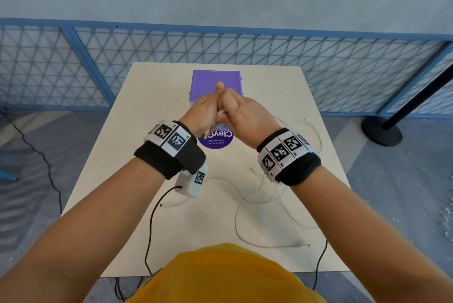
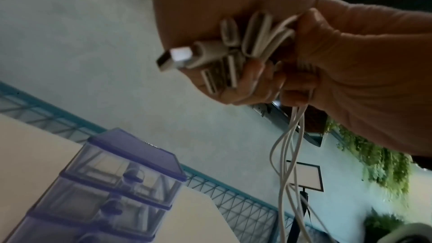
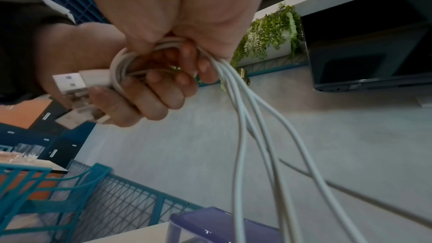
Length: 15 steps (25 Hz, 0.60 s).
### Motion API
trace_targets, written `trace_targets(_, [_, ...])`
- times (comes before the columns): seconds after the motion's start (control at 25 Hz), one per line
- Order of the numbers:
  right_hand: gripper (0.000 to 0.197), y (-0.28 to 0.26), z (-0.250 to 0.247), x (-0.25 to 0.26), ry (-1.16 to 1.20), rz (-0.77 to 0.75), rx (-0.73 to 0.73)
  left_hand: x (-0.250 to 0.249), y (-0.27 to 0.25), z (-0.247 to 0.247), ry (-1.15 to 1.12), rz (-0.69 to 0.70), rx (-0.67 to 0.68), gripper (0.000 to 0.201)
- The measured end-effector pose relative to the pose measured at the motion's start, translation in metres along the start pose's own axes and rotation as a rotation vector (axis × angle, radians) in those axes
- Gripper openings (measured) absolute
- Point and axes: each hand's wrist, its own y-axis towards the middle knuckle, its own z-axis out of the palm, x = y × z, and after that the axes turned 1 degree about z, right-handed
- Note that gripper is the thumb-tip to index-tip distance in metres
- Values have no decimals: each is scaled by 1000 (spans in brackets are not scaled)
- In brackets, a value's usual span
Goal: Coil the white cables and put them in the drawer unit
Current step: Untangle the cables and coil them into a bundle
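Note:
Both hands meet above the table, in front of the purple drawer unit (image 1: 215,79). My left hand (image 1: 203,111) curls round a bundle of white cables (image 1: 219,113); its fingers (image 2: 247,78) hold folded loops and several USB plugs (image 2: 177,58). My right hand (image 1: 242,111) grips the same cables just beside it, with fingers (image 3: 187,62) closed on the strands. Loose strands (image 3: 245,127) hang down from the right hand and trail across the table (image 1: 245,204). The drawer unit (image 2: 117,182) has clear stacked drawers, all closed.
The light table (image 1: 147,131) ends near my body. A round purple sticker (image 1: 215,139) lies in front of the drawer unit. A blue mesh fence (image 1: 220,47) stands behind the table, and a black post base (image 1: 382,131) sits on the floor at the right. Black wires (image 1: 152,229) hang from my wrists.

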Motion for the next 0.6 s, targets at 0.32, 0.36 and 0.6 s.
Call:
trace_targets(0.32, [30,6,-11,1,76,272,26,9,-4,4,-279,-43,312,67])
trace_targets(0.36, [24,6,-13,-2,60,323,56,9,-5,2,-292,-33,361,66])
trace_targets(0.6, [21,-2,-10,-6,299,354,170,9,-5,-12,-296,-115,519,34])
